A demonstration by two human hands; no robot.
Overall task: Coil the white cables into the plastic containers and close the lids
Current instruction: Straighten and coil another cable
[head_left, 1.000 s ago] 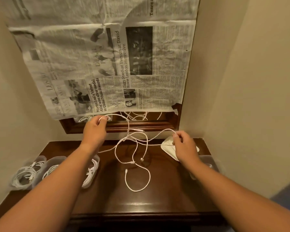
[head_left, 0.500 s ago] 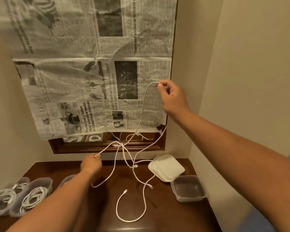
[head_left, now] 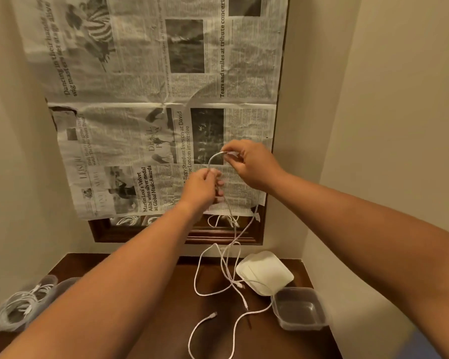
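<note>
Head view:
- white cable [head_left: 209,163]: thin, slack, lifted high above and left of empty container [head_left: 296,309]
- left hand [head_left: 202,189]: fingers curled round strand
- right hand [head_left: 249,164]: just above it, pinching cable end; short arc spans between them (hands close together, contact unclear)
- rest of cable hangs down in tangled loops, loose plug ends on table [head_left: 270,343] left of container; one strand just beside its left wall
- stacked lids [head_left: 266,272] at its far-left corner
- cable-filled containers [head_left: 18,307] far left of it
- side wall close on its right
</note>
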